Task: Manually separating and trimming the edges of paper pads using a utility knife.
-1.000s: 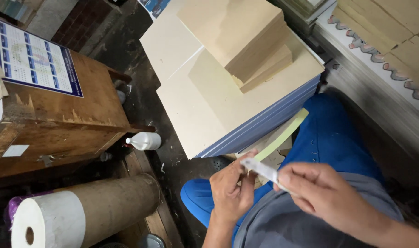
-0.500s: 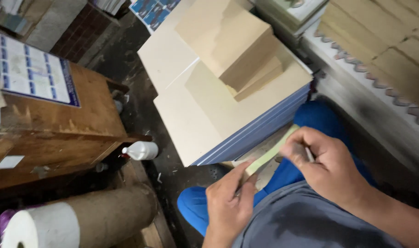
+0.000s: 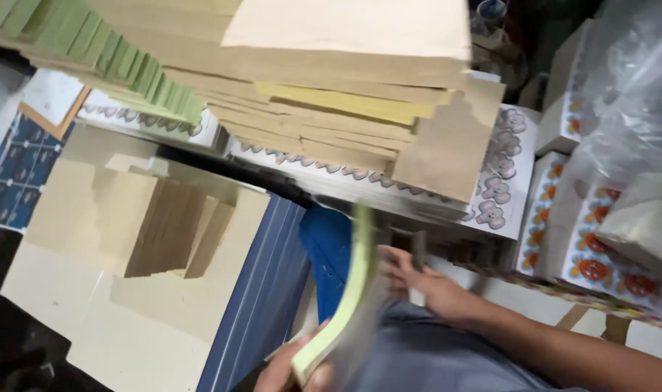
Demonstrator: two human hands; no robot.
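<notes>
Here the left hand [image 3: 291,370] pinches the lower edge of a pale green sheet bundle [image 3: 345,305] standing upright over the lap, seemingly to steady it, while the right hand [image 3: 425,283], fingers spread, reaches toward the stacked brown card [image 3: 331,109].

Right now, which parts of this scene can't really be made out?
- Left hand, head view: mostly cut off by the bottom edge; its grip on the pale green sheet is only partly visible.
- The green sheet: motion-blurred, so its surface can't be made out.
- Right hand: its fingers reach behind the sheet; whether they hold anything can't be told.
- Tan paper stack: cut off by the top edge.
</notes>
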